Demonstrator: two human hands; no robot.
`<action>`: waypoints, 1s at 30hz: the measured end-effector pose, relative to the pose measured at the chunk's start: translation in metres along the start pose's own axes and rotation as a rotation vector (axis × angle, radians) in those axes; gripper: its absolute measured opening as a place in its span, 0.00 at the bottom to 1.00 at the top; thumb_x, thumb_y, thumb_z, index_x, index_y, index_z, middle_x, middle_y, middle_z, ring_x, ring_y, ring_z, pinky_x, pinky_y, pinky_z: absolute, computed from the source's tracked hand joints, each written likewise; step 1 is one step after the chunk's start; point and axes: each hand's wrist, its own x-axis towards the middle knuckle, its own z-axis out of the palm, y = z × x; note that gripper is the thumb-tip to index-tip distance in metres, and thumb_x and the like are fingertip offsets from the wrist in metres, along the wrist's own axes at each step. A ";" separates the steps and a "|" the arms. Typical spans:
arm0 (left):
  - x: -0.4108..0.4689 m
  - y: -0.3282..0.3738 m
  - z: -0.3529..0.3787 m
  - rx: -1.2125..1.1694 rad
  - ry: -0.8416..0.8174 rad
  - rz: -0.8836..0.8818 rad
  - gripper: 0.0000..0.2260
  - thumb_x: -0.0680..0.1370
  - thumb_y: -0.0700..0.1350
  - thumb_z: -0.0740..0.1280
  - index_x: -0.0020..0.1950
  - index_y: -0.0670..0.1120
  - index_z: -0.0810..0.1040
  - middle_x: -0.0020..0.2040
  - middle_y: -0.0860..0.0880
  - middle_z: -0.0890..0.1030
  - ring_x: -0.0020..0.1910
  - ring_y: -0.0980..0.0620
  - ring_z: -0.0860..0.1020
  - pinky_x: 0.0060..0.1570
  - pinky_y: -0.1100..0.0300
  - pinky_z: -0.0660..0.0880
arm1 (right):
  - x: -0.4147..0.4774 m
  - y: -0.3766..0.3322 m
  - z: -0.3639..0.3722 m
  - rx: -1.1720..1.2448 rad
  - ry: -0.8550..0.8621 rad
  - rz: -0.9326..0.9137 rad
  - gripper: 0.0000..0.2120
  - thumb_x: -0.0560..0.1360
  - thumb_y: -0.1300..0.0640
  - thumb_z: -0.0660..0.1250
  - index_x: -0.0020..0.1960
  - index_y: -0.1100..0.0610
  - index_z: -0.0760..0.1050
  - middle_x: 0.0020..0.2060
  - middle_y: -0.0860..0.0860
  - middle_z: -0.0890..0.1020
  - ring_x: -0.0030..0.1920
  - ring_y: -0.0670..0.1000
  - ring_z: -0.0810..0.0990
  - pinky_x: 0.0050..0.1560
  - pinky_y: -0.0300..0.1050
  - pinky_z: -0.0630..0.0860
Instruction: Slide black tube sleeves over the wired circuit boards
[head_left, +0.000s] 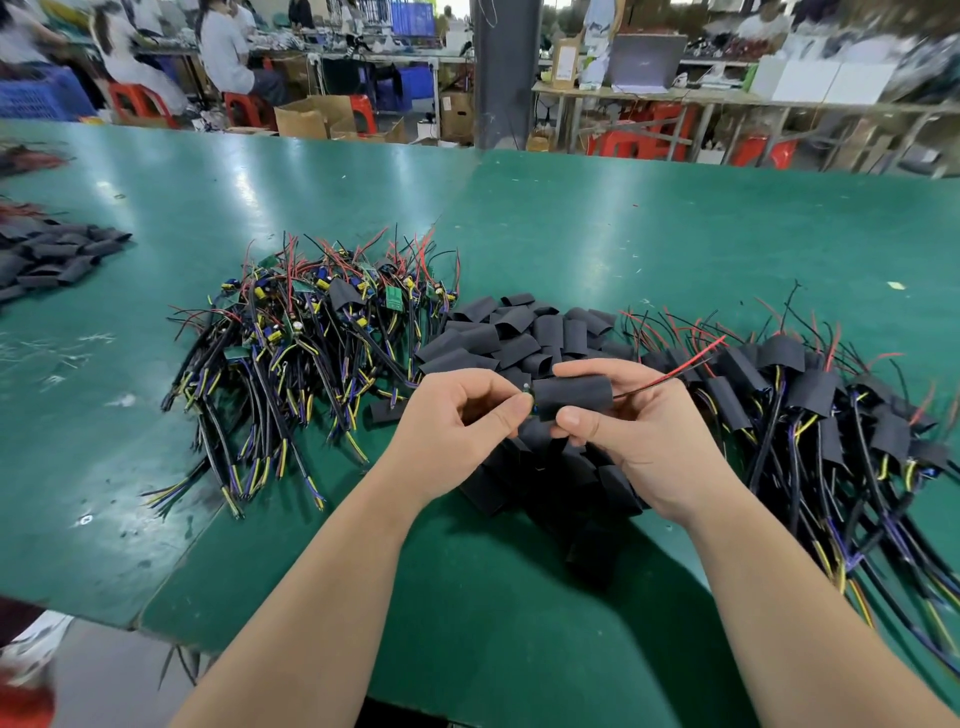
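Observation:
My right hand (618, 421) holds a black tube sleeve (571, 397) between thumb and fingers, above the heap of loose sleeves (519, 332). Red and black wires (685, 366) stick out of the sleeve's right end. My left hand (462, 415) pinches the end of a circuit board (528, 395) at the sleeve's left opening; most of the board is hidden inside. A tangle of bare wired boards (306, 332) lies to the left. Sleeved boards (810, 405) are piled on the right.
The green table (623, 234) stretches far ahead. Another heap of black sleeves (47, 254) lies at the far left edge. The table's front edge (156, 629) runs near my left forearm. Seated people, red stools and cardboard boxes stand beyond the table.

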 end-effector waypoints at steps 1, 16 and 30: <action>0.000 -0.001 0.000 0.001 0.008 0.005 0.07 0.77 0.37 0.68 0.39 0.43 0.80 0.29 0.57 0.78 0.30 0.62 0.74 0.34 0.71 0.69 | 0.000 0.000 0.001 -0.024 0.011 -0.002 0.16 0.62 0.61 0.75 0.49 0.53 0.82 0.42 0.53 0.86 0.37 0.49 0.83 0.37 0.40 0.79; 0.000 -0.002 -0.002 -0.102 0.006 -0.035 0.09 0.78 0.38 0.66 0.38 0.44 0.80 0.27 0.58 0.76 0.25 0.63 0.71 0.29 0.75 0.65 | -0.002 -0.008 0.008 -0.351 0.076 -0.073 0.19 0.60 0.56 0.78 0.50 0.54 0.81 0.43 0.47 0.86 0.45 0.48 0.84 0.48 0.42 0.79; 0.001 -0.005 -0.003 0.004 -0.036 -0.005 0.06 0.75 0.43 0.68 0.38 0.48 0.80 0.31 0.56 0.78 0.31 0.58 0.74 0.33 0.66 0.70 | -0.001 -0.002 0.012 -0.208 0.059 -0.006 0.17 0.66 0.68 0.75 0.52 0.54 0.81 0.34 0.51 0.85 0.24 0.50 0.79 0.26 0.37 0.72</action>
